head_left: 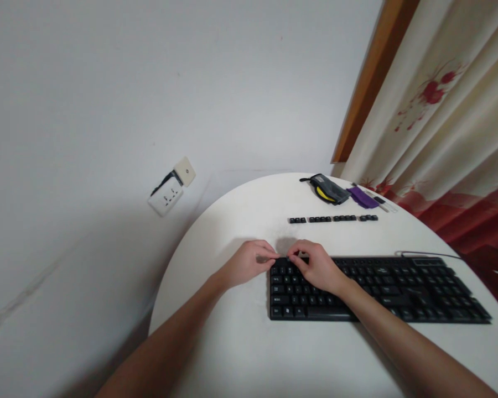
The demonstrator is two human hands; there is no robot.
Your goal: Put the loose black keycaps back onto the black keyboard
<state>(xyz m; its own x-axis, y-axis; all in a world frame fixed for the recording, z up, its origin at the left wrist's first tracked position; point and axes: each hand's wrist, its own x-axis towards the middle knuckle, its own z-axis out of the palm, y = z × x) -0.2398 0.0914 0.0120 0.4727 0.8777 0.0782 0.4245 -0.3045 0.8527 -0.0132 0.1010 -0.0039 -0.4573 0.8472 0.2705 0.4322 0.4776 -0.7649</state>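
Note:
A black keyboard lies flat on the white table. My left hand is at its upper left corner, thumb and forefinger closed together at the edge. My right hand is above the left part of the keyboard, its fingertips pinched close to the top edge, a short way right of the left fingertips. What either pinch holds, if anything, is too small to tell. Behind the keyboard, loose black keycaps stand in a row of small groups. My right hand and forearm hide some of the keys.
The round white table meets a pale wall with a socket. At the back lie a dark pouch with yellow, a purple cloth and slim tools. A cable runs right, near the curtain.

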